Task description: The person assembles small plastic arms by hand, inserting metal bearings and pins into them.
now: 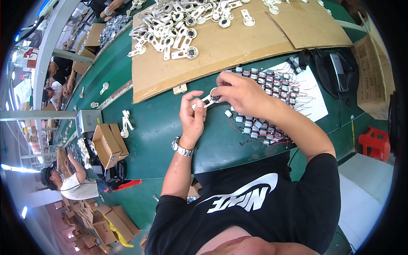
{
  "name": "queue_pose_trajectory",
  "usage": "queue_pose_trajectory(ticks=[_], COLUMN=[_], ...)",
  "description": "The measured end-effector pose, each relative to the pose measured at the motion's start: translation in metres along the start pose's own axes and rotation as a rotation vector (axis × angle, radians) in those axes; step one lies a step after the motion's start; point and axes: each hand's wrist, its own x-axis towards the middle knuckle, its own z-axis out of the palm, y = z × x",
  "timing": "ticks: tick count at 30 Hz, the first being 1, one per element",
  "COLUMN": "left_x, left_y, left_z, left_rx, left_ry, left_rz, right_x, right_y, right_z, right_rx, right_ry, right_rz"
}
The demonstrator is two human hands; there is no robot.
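Note:
My left hand [192, 121], with a metal watch at the wrist, grips the handle end of a white plastic part [207, 102] between thumb and fingers. The part has a slotted arm and a round ring-shaped head with something dark inside. My right hand [243, 95] pinches at that round head from the right; its fingertips partly cover it, so I cannot tell whether a separate small piece is between them. Rows of small motors [259, 126] with red and dark wires lie beside and below my right forearm, some on a white sheet [316, 104].
A heap of similar white parts [170, 29] covers the cardboard sheet [221, 55] ahead. Two loose white parts [126, 123] and an opened small carton [111, 144] sit left. A black bag [331, 70] lies right. Other people work along the left side; a red stool [374, 143] stands right.

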Motion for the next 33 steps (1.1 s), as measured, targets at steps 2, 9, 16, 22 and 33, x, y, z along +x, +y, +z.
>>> queue_pose_trajectory(ticks=[2,9,16,22,33], left_x=[0.000,0.001,-0.002,-0.002,-0.010], left_y=[-0.001,-0.003,-0.006,-0.012,-0.012], left_z=[-0.002,-0.002,-0.002,-0.007,-0.002], left_rx=[-0.073,-0.095,0.052,0.152,0.252], left_ry=[-0.007,0.046,0.004,-0.007,-0.022], left_rz=[-0.002,-0.013,0.077,0.154,0.153], right_x=[0.000,0.003,0.000,0.005,0.003], right_y=[0.001,0.001,-0.003,0.003,0.004], right_z=[0.000,-0.004,-0.004,-0.010,-0.008], right_rx=[0.080,0.182,0.055,0.378,0.301], right_ry=[0.003,-0.048,-0.045,-0.117,-0.207], right_rz=[0.033,0.163,0.121,0.356,0.291])
